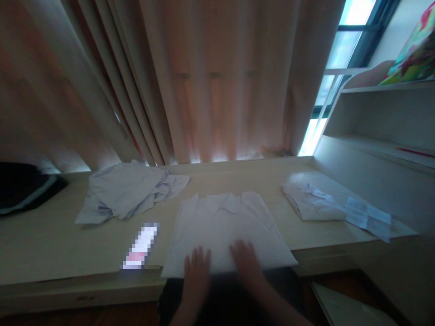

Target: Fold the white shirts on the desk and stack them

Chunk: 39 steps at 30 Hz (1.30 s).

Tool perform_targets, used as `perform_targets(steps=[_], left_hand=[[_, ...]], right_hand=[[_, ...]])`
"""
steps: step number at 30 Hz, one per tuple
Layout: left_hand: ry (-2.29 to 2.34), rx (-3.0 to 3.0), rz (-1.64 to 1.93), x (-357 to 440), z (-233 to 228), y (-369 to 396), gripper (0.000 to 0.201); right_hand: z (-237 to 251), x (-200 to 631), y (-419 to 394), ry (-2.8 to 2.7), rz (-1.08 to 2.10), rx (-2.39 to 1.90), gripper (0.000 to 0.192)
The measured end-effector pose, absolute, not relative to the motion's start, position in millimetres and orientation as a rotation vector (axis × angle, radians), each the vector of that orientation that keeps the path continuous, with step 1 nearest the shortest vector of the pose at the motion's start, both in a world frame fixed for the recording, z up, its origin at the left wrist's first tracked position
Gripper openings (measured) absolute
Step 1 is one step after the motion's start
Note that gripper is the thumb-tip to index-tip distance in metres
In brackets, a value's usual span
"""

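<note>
A white collared shirt (224, 226) lies spread on the desk in front of me, its collar toward the curtain and its lower edge over the desk's front edge. My left hand (197, 267) rests flat on the lower left part of the shirt, fingers stretched out. On the lower middle, slightly to the right, my right hand (245, 260) lies with its fingers spread, a little blurred. Neither hand grips the cloth.
A crumpled pile of white cloth (125, 190) lies at the back left of the desk (47, 249). Folded white garments (312, 201) and a pale paper or packet (369, 215) sit at the right. Beside the shirt is a pixelated strip (141, 246). Black cloth (27, 190) lies far left.
</note>
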<state>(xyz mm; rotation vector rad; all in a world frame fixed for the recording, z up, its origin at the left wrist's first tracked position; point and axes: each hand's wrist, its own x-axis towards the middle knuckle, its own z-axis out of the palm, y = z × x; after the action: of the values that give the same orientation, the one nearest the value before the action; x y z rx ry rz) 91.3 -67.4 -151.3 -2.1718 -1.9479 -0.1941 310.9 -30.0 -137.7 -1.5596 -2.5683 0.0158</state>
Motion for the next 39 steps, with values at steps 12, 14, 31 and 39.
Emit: perform_targets(steps=[12, 14, 31, 39], left_hand=[[-2.114, -2.127, -0.063, 105.8, -139.1, -66.8, 0.057], [-2.135, -2.084, -0.053, 109.3, -139.4, -65.4, 0.056], [-2.318, -2.159, -0.148, 124.2, -113.4, -61.8, 0.057], [-2.364, -2.234, -0.120, 134.1, -102.1, -61.2, 0.052]], right_hand=[[-137.4, 297.4, -32.6, -2.454, 0.023, -1.671, 0.051], [-137.1, 297.3, -33.2, -2.446, 0.027, -1.669, 0.051], [-113.0, 289.9, -32.8, -2.230, 0.247, -1.705, 0.059], [-115.3, 289.3, -27.6, -2.177, 0.322, -1.712, 0.058]])
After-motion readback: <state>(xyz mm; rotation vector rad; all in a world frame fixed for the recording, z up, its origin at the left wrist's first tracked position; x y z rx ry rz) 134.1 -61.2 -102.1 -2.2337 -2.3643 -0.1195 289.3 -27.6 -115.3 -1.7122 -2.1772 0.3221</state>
